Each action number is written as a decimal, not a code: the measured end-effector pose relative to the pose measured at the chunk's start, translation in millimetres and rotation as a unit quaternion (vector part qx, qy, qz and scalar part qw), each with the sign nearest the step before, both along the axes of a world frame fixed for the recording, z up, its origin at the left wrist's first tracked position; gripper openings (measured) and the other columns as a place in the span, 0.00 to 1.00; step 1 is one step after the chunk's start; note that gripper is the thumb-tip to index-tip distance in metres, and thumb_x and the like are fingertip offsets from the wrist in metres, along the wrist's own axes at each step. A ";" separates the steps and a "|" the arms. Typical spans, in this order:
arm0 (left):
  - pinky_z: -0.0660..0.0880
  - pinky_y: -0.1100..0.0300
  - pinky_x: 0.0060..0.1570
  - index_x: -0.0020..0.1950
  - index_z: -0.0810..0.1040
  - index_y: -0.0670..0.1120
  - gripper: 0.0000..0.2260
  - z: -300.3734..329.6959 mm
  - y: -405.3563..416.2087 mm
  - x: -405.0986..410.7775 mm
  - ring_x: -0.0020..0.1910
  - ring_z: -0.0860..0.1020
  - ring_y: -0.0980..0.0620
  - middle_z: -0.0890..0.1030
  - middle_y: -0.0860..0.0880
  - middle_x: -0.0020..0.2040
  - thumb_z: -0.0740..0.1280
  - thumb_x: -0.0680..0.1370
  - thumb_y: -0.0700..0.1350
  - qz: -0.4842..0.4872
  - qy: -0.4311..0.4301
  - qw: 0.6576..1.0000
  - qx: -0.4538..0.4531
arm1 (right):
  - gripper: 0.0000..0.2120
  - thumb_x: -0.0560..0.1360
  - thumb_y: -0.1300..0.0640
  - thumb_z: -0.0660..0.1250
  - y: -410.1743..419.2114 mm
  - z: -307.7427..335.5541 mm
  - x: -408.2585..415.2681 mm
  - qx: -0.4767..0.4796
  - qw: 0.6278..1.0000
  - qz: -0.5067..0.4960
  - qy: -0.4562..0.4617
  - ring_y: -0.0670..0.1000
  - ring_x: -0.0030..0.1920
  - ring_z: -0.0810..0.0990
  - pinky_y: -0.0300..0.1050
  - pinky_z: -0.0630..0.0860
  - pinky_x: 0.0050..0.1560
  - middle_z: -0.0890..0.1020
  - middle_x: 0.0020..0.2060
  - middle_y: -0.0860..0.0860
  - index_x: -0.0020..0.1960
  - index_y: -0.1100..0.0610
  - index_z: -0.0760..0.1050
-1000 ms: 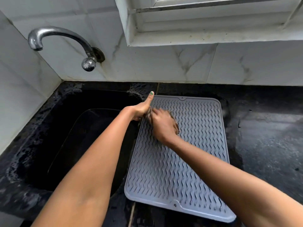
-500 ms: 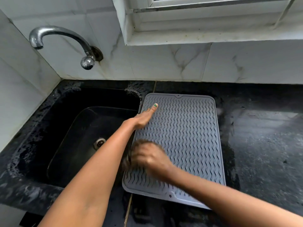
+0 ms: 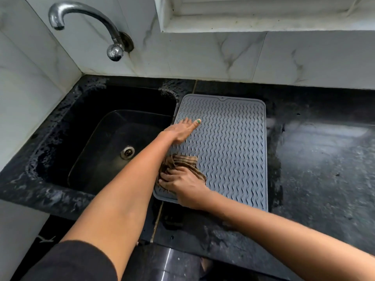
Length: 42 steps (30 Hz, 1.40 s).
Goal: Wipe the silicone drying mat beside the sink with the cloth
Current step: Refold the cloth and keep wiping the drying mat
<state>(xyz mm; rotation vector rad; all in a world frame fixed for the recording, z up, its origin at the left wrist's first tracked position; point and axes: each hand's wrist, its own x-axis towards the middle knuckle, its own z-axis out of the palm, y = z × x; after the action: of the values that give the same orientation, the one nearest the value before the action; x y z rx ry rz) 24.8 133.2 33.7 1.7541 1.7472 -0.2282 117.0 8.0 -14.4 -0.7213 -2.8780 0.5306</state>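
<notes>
Hands (image 3: pixel 183 159) on mat (image 3: pixel 229 151), cloth (image 3: pixel 182 162) partly hidden.

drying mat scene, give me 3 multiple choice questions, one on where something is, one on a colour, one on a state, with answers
1. Where on the drying mat is the cloth?
A. far right corner
B. near left part, by the sink side
C. centre of the far edge

2. What colour is the mat?
A. grey
B. red
C. yellow

3. What is the left hand doing?
A. gripping the tap
B. holding the cloth
C. lying flat and open on the mat's left edge

Answers:
1. B, the bunched cloth sits under the right hand close to the mat's near left corner, next to the sink.
2. A, the ridged mat is plain grey against the black counter.
3. C, the left hand's fingers are spread on the mat with nothing in them, while the right hand presses on the cloth.
</notes>
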 end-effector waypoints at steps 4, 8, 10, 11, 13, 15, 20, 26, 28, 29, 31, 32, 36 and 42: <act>0.45 0.51 0.75 0.78 0.49 0.45 0.33 3.3 -8.7 3.8 0.78 0.49 0.48 0.47 0.46 0.79 0.41 0.79 0.64 0.004 0.006 1.000 0.012 | 0.22 0.68 0.66 0.51 32.7 8.9 5.5 0.033 0.995 -0.045 0.079 0.60 0.51 0.81 0.57 0.75 0.54 0.84 0.48 0.59 0.51 0.62 0.82; 0.46 0.50 0.75 0.78 0.49 0.46 0.35 -1.7 -17.7 3.2 0.78 0.49 0.48 0.46 0.48 0.79 0.42 0.78 0.66 0.010 0.006 1.000 0.018 | 0.25 0.72 0.64 0.58 54.3 4.7 -3.5 0.086 0.979 -0.167 -0.076 0.64 0.69 0.65 0.63 0.58 0.68 0.71 0.68 0.62 0.70 0.61 0.68; 0.45 0.50 0.75 0.78 0.48 0.45 0.35 -5.6 -18.0 1.6 0.78 0.48 0.49 0.46 0.48 0.79 0.42 0.78 0.66 0.005 0.003 1.000 0.020 | 0.26 0.71 0.64 0.55 37.8 -2.0 -13.6 0.079 0.981 -0.157 -0.077 0.66 0.68 0.65 0.66 0.58 0.66 0.71 0.66 0.64 0.69 0.63 0.68; 0.44 0.50 0.75 0.78 0.48 0.45 0.34 -7.5 -17.8 0.9 0.78 0.47 0.49 0.45 0.47 0.79 0.41 0.78 0.65 0.003 0.004 1.000 0.020 | 0.26 0.69 0.63 0.52 24.7 -4.2 -15.5 0.081 0.986 -0.134 -0.059 0.66 0.65 0.69 0.65 0.61 0.65 0.74 0.62 0.64 0.65 0.64 0.71; 0.44 0.51 0.75 0.78 0.46 0.45 0.34 -9.6 -17.8 2.0 0.78 0.46 0.49 0.44 0.47 0.79 0.41 0.79 0.65 -0.004 0.013 1.000 0.021 | 0.26 0.66 0.61 0.53 -6.7 -8.4 -10.2 0.079 0.994 -0.063 -0.037 0.62 0.60 0.74 0.61 0.65 0.62 0.78 0.58 0.60 0.61 0.61 0.76; 0.44 0.51 0.76 0.78 0.45 0.45 0.33 -10.6 -16.6 1.5 0.78 0.46 0.50 0.44 0.47 0.79 0.40 0.79 0.64 -0.013 0.017 0.999 0.024 | 0.22 0.65 0.63 0.60 -29.0 -2.0 0.8 0.037 0.999 -0.001 -0.033 0.60 0.55 0.78 0.57 0.70 0.58 0.81 0.55 0.57 0.57 0.58 0.79; 0.49 0.51 0.75 0.78 0.52 0.46 0.33 -5.4 -12.2 0.9 0.77 0.53 0.47 0.51 0.46 0.79 0.41 0.79 0.65 -0.011 0.025 0.999 0.029 | 0.19 0.63 0.64 0.57 7.1 18.5 8.0 -0.007 0.998 -0.017 0.068 0.57 0.42 0.81 0.49 0.78 0.39 0.85 0.39 0.55 0.47 0.55 0.82; 0.52 0.49 0.75 0.77 0.59 0.48 0.32 -9.9 -19.3 -5.3 0.76 0.58 0.47 0.60 0.45 0.77 0.42 0.79 0.65 0.077 -0.067 0.995 0.016 | 0.26 0.73 0.66 0.59 52.4 10.3 17.3 0.038 0.973 -0.223 -0.041 0.66 0.73 0.58 0.65 0.58 0.69 0.65 0.72 0.62 0.72 0.61 0.65; 0.41 0.52 0.76 0.78 0.48 0.48 0.28 -17.4 -23.9 -1.3 0.78 0.46 0.52 0.47 0.48 0.79 0.40 0.81 0.60 0.062 -0.080 0.995 0.011 | 0.27 0.71 0.64 0.61 31.8 2.8 12.3 0.042 0.978 -0.194 -0.057 0.64 0.72 0.60 0.64 0.58 0.69 0.69 0.70 0.61 0.70 0.62 0.68; 0.40 0.53 0.75 0.78 0.45 0.48 0.27 -19.8 -27.2 -0.4 0.78 0.43 0.52 0.44 0.49 0.79 0.40 0.81 0.59 0.060 -0.074 0.995 0.015 | 0.26 0.68 0.63 0.62 15.5 0.5 11.9 0.047 0.983 -0.170 -0.051 0.63 0.70 0.64 0.63 0.61 0.68 0.74 0.65 0.61 0.66 0.63 0.72; 0.39 0.53 0.75 0.78 0.43 0.48 0.27 -19.7 -28.1 1.7 0.77 0.41 0.52 0.42 0.49 0.79 0.38 0.81 0.59 0.052 -0.063 0.996 0.018 | 0.23 0.64 0.61 0.64 -22.1 1.9 17.0 0.026 0.990 -0.131 -0.041 0.60 0.64 0.72 0.59 0.66 0.64 0.80 0.58 0.57 0.60 0.62 0.76; 0.40 0.53 0.75 0.77 0.42 0.48 0.27 -19.0 -27.7 1.3 0.77 0.41 0.52 0.42 0.49 0.79 0.38 0.81 0.59 0.049 -0.063 0.997 0.015 | 0.21 0.63 0.61 0.65 -38.8 7.2 20.4 0.011 0.993 -0.106 -0.045 0.58 0.61 0.74 0.57 0.68 0.62 0.81 0.55 0.55 0.56 0.60 0.78; 0.43 0.53 0.75 0.78 0.47 0.46 0.28 -14.7 -31.7 2.0 0.78 0.47 0.50 0.47 0.48 0.79 0.39 0.81 0.60 0.052 -0.061 0.996 0.036 | 0.14 0.63 0.63 0.60 -34.2 26.6 23.0 -0.023 0.995 -0.102 -0.001 0.56 0.47 0.80 0.53 0.73 0.48 0.84 0.40 0.51 0.43 0.55 0.82; 0.44 0.51 0.75 0.78 0.52 0.50 0.26 -36.6 -53.3 14.6 0.78 0.50 0.46 0.51 0.49 0.79 0.41 0.82 0.59 0.081 -0.103 0.989 0.069 | 0.22 0.69 0.65 0.62 16.1 19.6 66.3 0.061 0.958 -0.279 -0.019 0.63 0.66 0.70 0.63 0.65 0.65 0.76 0.64 0.58 0.62 0.58 0.76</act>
<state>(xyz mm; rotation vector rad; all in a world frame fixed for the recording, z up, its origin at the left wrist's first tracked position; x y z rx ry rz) 39.3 79.9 -2.8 1.6532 1.7771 0.1416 183.2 24.1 5.2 -1.4554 -2.5281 0.2587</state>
